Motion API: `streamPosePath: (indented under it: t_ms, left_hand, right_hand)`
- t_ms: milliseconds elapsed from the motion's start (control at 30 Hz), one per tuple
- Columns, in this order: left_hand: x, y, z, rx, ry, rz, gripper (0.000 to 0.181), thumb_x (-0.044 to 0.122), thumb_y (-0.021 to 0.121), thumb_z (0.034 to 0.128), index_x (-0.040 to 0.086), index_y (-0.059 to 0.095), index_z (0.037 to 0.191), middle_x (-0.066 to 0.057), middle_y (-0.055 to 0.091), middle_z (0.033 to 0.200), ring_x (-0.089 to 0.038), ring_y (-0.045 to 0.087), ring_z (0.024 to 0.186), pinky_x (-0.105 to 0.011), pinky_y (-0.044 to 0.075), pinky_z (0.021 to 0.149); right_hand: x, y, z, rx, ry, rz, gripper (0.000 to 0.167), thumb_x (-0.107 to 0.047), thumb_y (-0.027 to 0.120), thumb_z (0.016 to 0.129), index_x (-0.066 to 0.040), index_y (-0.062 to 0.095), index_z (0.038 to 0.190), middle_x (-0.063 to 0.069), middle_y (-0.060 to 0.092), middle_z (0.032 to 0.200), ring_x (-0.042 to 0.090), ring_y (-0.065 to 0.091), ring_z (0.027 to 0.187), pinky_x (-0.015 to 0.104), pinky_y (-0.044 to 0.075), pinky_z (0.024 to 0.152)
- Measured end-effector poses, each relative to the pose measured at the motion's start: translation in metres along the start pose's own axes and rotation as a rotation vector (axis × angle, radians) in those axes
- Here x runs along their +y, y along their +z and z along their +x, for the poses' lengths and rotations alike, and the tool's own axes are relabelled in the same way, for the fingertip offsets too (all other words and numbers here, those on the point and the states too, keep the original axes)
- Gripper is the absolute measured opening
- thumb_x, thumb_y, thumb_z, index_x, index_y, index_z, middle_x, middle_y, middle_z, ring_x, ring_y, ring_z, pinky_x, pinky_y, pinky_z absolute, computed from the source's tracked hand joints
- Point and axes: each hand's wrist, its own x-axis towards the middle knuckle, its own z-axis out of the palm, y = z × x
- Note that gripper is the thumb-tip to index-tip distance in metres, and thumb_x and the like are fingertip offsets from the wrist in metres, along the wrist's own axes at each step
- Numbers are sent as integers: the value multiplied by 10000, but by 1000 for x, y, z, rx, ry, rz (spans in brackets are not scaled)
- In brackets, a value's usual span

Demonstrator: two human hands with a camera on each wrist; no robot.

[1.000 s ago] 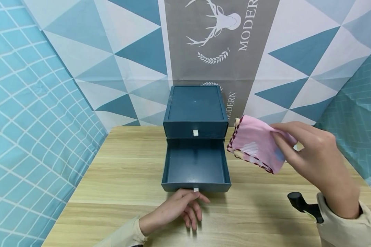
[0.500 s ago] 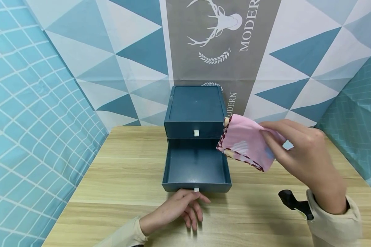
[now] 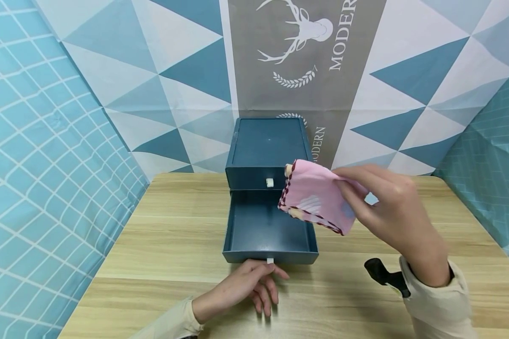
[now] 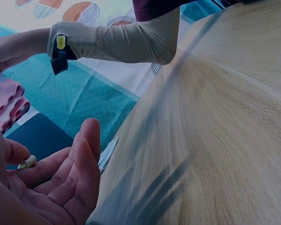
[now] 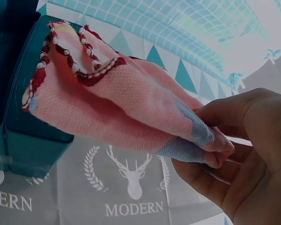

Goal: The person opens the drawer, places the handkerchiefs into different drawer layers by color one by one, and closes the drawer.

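A folded pink towel [image 3: 314,200] with dark red stitched edging hangs from my right hand [image 3: 386,207], which pinches one end between thumb and fingers. In the head view the towel's left part overlaps the right side of the pulled-out lower drawer [image 3: 242,257], above it. The right wrist view shows the folded layers of the towel [image 5: 126,103] and blue patches near the grip. Beneath the drawer front, my left hand [image 3: 242,287] pinches the small white pull tab [image 4: 27,162] between thumb and index finger; its other fingers extend loosely. The drawer's visible inside is bare.
The dark blue cabinet [image 3: 269,141] stands against the patterned backdrop, its upper drawer [image 3: 246,178] closed. Both sit on a wood-grain table [image 3: 174,226]. A black wrist-camera mount [image 3: 386,278] sticks out from the right sleeve. Tiled cloth [image 3: 46,165] bounds the left side.
My right hand has carried the towel leftward, from beside the cabinet to over the right part of the lower drawer. My left hand and the drawer have stayed in place.
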Motion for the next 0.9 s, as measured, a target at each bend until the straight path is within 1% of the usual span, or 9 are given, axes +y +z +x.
streamPosePath:
  t_ms: [100, 233, 333, 467, 567, 767, 900]
  left_hand:
    - [0, 0, 0, -1, 3, 3, 482, 342, 398, 1076, -43, 597, 1287, -78, 684, 808, -122, 668, 597, -220, 514, 513]
    - [-1, 0, 1, -3, 5, 2, 478, 339, 401, 1076, -41, 598, 1286, -79, 682, 804, -123, 667, 594, -221, 513, 510]
    - [-2, 1, 1, -2, 6, 5, 478, 346, 401, 1076, -34, 603, 1285, -82, 682, 805, -126, 667, 592, -222, 512, 508]
    - [-1, 1, 1, -2, 3, 9, 483, 353, 397, 1077, -30, 602, 1288, -87, 682, 811, -128, 668, 598, -224, 512, 510]
    - [-1, 1, 2, -5, -1, 8, 485, 352, 397, 1076, -34, 598, 1290, -85, 681, 812, -126, 668, 601, -223, 513, 512]
    - [0, 1, 2, -3, 0, 1, 487, 350, 403, 1075, -42, 595, 1290, -77, 675, 798, -125, 666, 595, -227, 513, 511]
    - [-1, 0, 1, 3, 2, 4, 486, 347, 404, 1074, -44, 594, 1291, -77, 672, 794, -125, 665, 591, -227, 512, 511]
  right_hand:
    - [-2, 6, 2, 11, -12, 27, 247, 28, 741, 797, -33, 759, 1036, 48, 738, 937, 102, 587, 697, 150, 440, 637]
    - [-4, 15, 4, 21, -35, 68, 263, 60, 748, 787, -32, 760, 1033, 52, 740, 943, 98, 604, 699, 149, 465, 627]
    - [-6, 22, 5, 7, -33, 88, 272, 72, 758, 783, -31, 760, 1035, 57, 740, 942, 102, 623, 702, 152, 489, 624]
    - [-7, 33, 3, -50, -6, 103, 273, 59, 764, 802, -40, 753, 1057, 49, 732, 939, 99, 611, 700, 168, 490, 595]
    - [-6, 42, 0, -73, 1, 114, 266, 50, 764, 814, -42, 751, 1063, 53, 729, 946, 100, 607, 709, 195, 504, 593]
    - [-2, 56, -2, -75, -2, 134, 274, 43, 785, 804, -51, 754, 1059, 54, 730, 951, 119, 642, 741, 268, 556, 610]
    - [0, 63, -2, -72, -7, 158, 269, 43, 788, 802, -57, 759, 1050, 48, 732, 951, 133, 658, 773, 276, 558, 609]
